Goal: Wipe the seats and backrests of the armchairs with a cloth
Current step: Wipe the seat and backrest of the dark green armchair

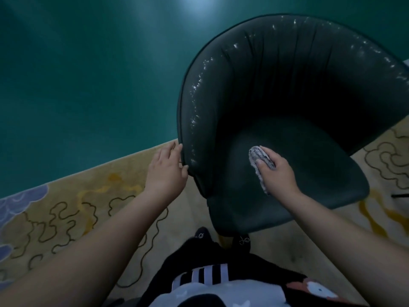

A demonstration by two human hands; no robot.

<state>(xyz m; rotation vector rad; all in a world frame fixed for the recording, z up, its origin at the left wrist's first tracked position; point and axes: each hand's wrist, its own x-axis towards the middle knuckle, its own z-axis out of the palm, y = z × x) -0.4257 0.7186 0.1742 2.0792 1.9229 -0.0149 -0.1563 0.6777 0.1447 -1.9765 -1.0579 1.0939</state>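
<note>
Right hand [277, 173] gripping cloth [257, 155] on seat [309, 156]

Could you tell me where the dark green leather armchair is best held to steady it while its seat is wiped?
Grip the dark green leather armchair by its piped left arm edge, from outside, as the left hand does: that thin rim curves down within reach.

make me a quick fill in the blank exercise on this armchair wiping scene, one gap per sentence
1. The right hand presses a grey ____ against the seat of the armchair.
2. The left hand holds the chair's ____ edge, as the person sees it.
3. The chair stands on a patterned ____, mostly yellow and beige.
4. The wall behind the chair is dark ____.

Missing words: cloth; left; carpet; green
</note>
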